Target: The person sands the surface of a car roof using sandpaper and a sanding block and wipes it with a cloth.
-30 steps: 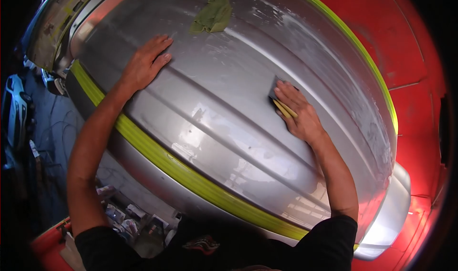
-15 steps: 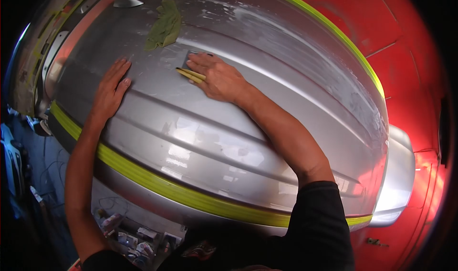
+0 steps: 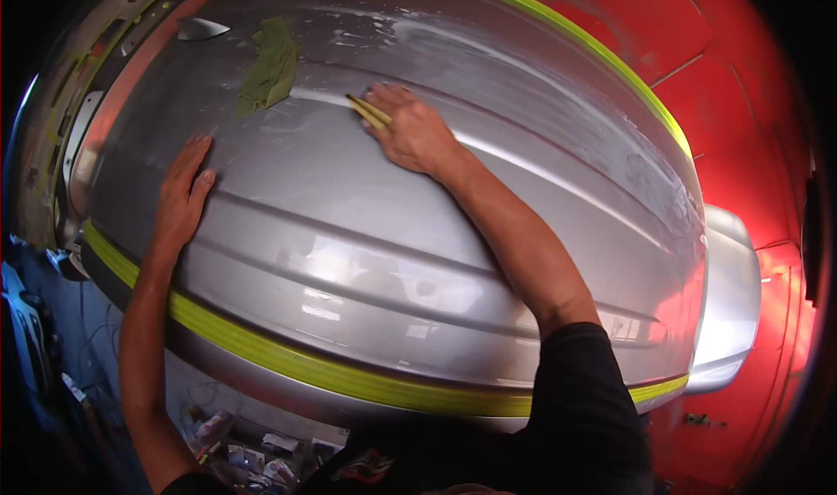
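Note:
A silver ridged car roof (image 3: 349,207) fills the middle of the head view. My left hand (image 3: 183,190) lies flat on its left part with the fingers spread and nothing held. Farther right and higher up, my right hand (image 3: 410,129) presses on the roof, holding a thin yellow-edged sanding pad (image 3: 370,112) that shows between thumb and fingers. Most of the pad is hidden beneath the hand. To the left of my right hand lies a crumpled green cloth (image 3: 270,66) on the roof. Whitish wet streaks mark the far side.
Yellow-green tape (image 3: 305,358) runs along the near roof edge and also the far one. A silver fin-shaped part (image 3: 202,30) stands at the upper left. Red floor (image 3: 741,111) shows at right, and a cart with several items (image 3: 261,456) at the bottom.
My right hand has swept left along the roof with the pad, then slightly away from me. The view has shifted, so the cloth appears farther left. My left hand stays on the roof.

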Tool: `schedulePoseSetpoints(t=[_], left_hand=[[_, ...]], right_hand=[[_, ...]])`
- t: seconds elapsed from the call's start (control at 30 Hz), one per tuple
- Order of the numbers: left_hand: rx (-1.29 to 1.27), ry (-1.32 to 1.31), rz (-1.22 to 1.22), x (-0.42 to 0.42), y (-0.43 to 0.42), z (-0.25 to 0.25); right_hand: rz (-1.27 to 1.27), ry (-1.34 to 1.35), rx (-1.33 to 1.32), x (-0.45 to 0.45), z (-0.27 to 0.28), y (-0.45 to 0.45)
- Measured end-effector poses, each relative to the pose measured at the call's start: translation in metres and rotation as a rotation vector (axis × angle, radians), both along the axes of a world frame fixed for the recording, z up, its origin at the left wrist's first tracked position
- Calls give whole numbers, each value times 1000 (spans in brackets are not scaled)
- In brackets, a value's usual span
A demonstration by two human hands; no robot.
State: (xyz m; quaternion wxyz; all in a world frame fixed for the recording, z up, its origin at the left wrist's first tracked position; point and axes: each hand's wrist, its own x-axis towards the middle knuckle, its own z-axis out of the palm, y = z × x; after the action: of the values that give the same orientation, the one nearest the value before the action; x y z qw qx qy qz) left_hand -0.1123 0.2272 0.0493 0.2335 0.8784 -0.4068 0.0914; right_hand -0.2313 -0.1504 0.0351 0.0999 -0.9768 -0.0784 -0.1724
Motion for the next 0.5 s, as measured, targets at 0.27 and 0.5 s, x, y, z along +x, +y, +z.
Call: schedulePoseSetpoints(t=[0.27,0.5], left_hand=[[19,-15,5,-2,1,1],[36,-14,15,-5,-4,6]], right_hand=[[-354,-7,132,-125,22,-109],[-454,132,317,-131,36,-131]])
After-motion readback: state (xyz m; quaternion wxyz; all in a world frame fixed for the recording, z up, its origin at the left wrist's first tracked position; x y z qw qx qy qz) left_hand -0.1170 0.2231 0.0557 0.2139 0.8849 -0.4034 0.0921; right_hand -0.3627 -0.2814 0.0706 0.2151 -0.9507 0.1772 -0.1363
